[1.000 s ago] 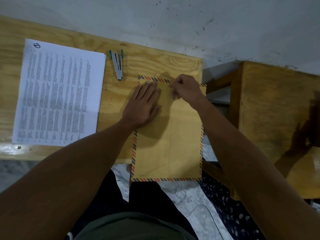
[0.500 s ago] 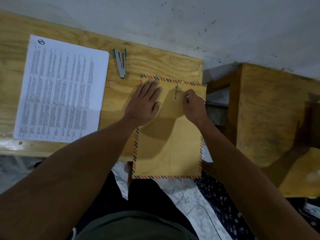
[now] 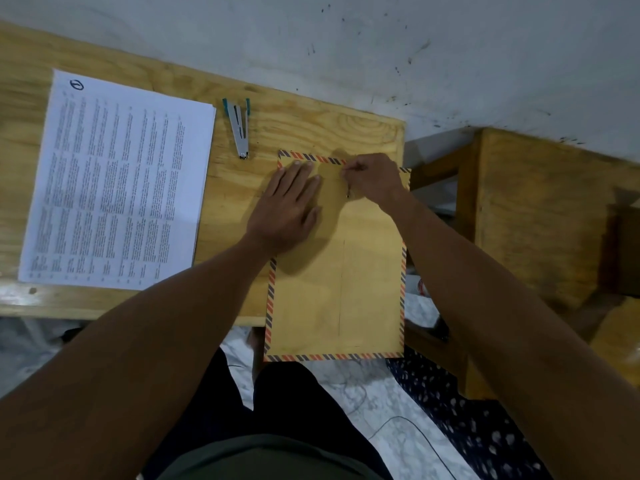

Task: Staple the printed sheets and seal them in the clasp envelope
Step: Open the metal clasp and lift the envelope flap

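A brown clasp envelope point(image 3: 339, 271) with a striped red and blue border lies on the right end of the wooden table point(image 3: 304, 126), its lower half hanging over the front edge. My left hand point(image 3: 289, 206) presses flat on its upper left part, fingers spread. My right hand point(image 3: 372, 176) pinches the clasp string at the envelope's top flap. The stack of printed sheets point(image 3: 117, 181) lies to the left. A silver and teal stapler point(image 3: 239, 128) rests between the sheets and the envelope.
A grey scuffed wall runs behind the table. A second wooden table or bench point(image 3: 540, 216) stands to the right across a narrow gap. Below are my dark-clad legs, a marble floor and a thin cable point(image 3: 415, 431).
My right hand has moved from below the clasp back up to the flap's top edge, fingertips pinched at the string. My left hand stays flat on the envelope.
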